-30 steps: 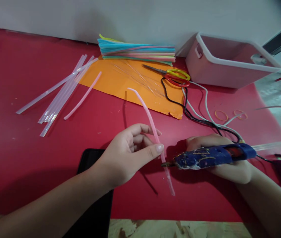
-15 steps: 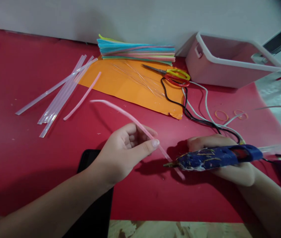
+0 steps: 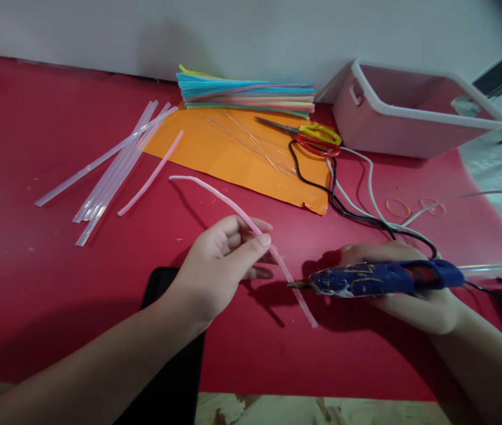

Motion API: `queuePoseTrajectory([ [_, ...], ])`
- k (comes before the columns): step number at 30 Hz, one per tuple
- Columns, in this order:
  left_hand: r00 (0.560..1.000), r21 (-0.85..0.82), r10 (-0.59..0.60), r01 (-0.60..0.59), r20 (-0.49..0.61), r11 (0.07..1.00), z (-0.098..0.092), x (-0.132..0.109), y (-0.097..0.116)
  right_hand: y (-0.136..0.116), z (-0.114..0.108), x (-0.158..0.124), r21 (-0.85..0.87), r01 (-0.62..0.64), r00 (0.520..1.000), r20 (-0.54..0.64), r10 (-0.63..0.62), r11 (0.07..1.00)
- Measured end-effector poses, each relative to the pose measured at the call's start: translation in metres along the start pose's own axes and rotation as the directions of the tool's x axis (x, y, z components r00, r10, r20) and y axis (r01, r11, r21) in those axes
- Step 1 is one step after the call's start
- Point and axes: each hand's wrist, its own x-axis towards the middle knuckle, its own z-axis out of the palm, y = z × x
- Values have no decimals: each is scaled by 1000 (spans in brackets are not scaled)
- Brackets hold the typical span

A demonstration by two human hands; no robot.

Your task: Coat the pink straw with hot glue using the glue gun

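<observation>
I stood by the red tabletop [image 3: 100, 277] and saw two bare hands at work. The left hand [image 3: 213, 268], near the middle of the frame, was nearly closed. Its thumb and finger pinched a thin, bendy, fuzzy pink stick [image 3: 235, 208] around its middle, and the other fingers were loosely curled. The stick ran on a slant, from a bent end left of the middle of the frame down to a straight end at the lower right. It was held up in the air, with shadows under it.

The right hand [image 3: 426, 313] was wrapped around a blue glue gun with messy dried bits on it [image 3: 361, 279], right of the middle. The gun lay almost flat across, with its brown metal tip [image 3: 299, 284] pointing left.

The tip crossed the low part of the stick, between the left hand and the straight end. I could not tell if they touched. The left hand was nearer to the stick because it had hold of it; the right hand was off to the right, and only its gun reached over.

Another short pink fuzzy stick [image 3: 151, 177] lay at the upper left, beside some shiny see-through sticks [image 3: 109, 171].
</observation>
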Motion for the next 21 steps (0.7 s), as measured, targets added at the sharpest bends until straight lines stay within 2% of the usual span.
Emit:
queuePoseTrajectory([
  [4, 1000, 14, 23, -23, 11, 1000, 1, 1, 1, -2, 1, 1, -91, 15, 1000, 17, -14, 996],
  [9, 999, 38, 49, -49, 15, 998, 1, 1, 1, -3, 2, 2, -92, 22, 1000, 14, -21, 996],
  [16, 987, 200, 161, -154, -20, 968, 1, -6, 3, -1, 2, 2, -59, 34, 999, -4, -34, 998],
  [21, 982, 217, 187, -180, -11, 959, 1, -6, 1, -2, 2, 2, -45, 42, 999, 7, -41, 998],
])
